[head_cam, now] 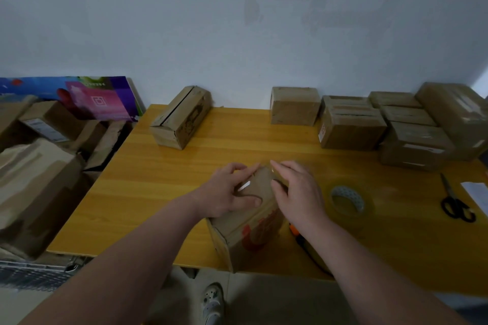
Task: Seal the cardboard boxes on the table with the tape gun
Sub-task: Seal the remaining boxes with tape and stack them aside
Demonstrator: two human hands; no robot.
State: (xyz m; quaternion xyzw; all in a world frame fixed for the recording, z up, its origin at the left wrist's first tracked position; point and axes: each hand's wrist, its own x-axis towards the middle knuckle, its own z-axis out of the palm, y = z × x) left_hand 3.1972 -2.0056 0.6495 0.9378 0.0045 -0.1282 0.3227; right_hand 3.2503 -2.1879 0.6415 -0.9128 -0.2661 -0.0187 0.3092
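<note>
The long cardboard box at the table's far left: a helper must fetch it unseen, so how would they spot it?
Start at the yellow wooden table against the pale wall. At its far edge, left of the cluster of brown cardboard boxes, the long brown cardboard box lies alone. Unlike them, it sits at a slant, with a dark gap running along its top.

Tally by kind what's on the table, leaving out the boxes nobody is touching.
Cardboard box, the one being handled: 1
Clear tape roll: 1
Black scissors: 1
Orange-and-black tool, mostly hidden: 1
White paper, cut off at the right edge: 1
Total: 5
</note>
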